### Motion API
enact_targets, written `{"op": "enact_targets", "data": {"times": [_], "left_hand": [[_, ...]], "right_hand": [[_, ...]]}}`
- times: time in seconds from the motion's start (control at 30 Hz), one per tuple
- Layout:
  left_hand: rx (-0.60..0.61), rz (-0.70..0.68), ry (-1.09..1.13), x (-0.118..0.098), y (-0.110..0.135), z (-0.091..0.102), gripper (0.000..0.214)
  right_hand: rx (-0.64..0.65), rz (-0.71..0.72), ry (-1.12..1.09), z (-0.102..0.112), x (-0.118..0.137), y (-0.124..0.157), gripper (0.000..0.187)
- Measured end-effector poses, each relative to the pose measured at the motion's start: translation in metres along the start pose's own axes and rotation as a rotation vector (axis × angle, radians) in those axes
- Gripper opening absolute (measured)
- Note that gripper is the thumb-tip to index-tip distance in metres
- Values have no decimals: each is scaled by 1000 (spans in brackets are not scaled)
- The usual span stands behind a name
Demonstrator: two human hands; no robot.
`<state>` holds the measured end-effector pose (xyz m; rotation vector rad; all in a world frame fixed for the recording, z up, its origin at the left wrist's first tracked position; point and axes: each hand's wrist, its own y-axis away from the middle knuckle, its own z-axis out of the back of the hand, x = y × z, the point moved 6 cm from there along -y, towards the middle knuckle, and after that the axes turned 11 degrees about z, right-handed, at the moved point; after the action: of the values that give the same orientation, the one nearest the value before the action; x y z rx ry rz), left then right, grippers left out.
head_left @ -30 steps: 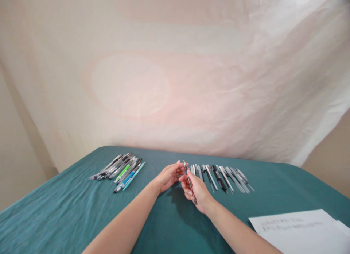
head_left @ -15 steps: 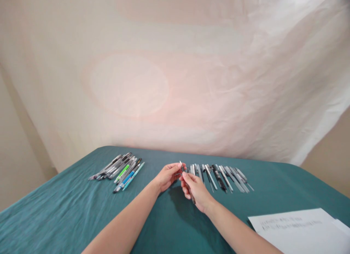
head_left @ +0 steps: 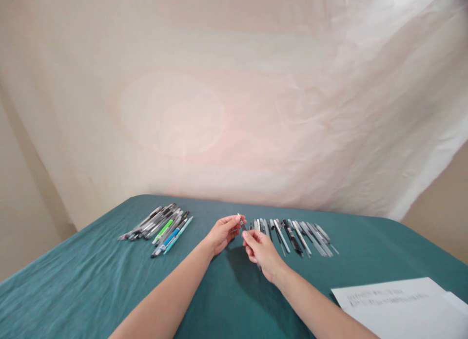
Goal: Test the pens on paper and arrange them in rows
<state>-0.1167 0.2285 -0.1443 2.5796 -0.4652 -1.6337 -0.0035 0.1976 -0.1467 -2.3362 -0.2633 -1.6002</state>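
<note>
A dark pen [head_left: 243, 225] is held between my two hands above the middle of the table, tilted with its light-coloured tip up and to the left. The fingertips of my left hand [head_left: 223, 234] pinch it near that tip. Lower down, my right hand [head_left: 263, 254] is closed around the barrel, hiding most of it; the pen's far end just shows below the palm. Right behind my right hand lies a row of pens and pen parts [head_left: 288, 236], mostly grey, white and black.
At the left lies a heap of pens [head_left: 161, 227], among them a green one [head_left: 163, 231] and a blue one [head_left: 170, 237]. White paper sheets [head_left: 398, 310] with handwriting lie at the front right. A dark green cloth [head_left: 91, 280] covers the table, and a pale sheet [head_left: 234, 110] hangs behind.
My left hand and the pen's tip have shifted slightly up and left. Less of the pen's lower end shows below my right hand. The piles have not moved.
</note>
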Motion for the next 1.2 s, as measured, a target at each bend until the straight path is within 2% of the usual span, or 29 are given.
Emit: {"op": "enact_targets", "data": {"times": [0.17,0.27,0.33,0.5,0.73,0.87,1.0,1.2], "left_hand": [[-54,-28,28,-7,-2,10,30],[-136,-64,-14,-10,-4,18,34],[-200,-102,-170,-11,-5,20,37],[-395,-175,-900,-9,-11,15,42],[-534,-167,-1190,-10,-19,4,27],[-607,-96,-1313,-13,-25,-3,21],[-647,-50,-1393,-16,-32,-11,22],[-585,-1,-1402,-16,-39,-6,18]], "right_hand": [[7,-8,10,-2,0,3,30],[20,-18,43,-4,0,4,30],[34,-16,70,-5,0,4,29],[72,52,103,-9,6,6,29],[125,215,197,-18,22,10,25],[3,276,147,-7,38,4,25],[-169,241,30,18,44,-10,27],[-309,212,-46,45,42,-21,30]]}}
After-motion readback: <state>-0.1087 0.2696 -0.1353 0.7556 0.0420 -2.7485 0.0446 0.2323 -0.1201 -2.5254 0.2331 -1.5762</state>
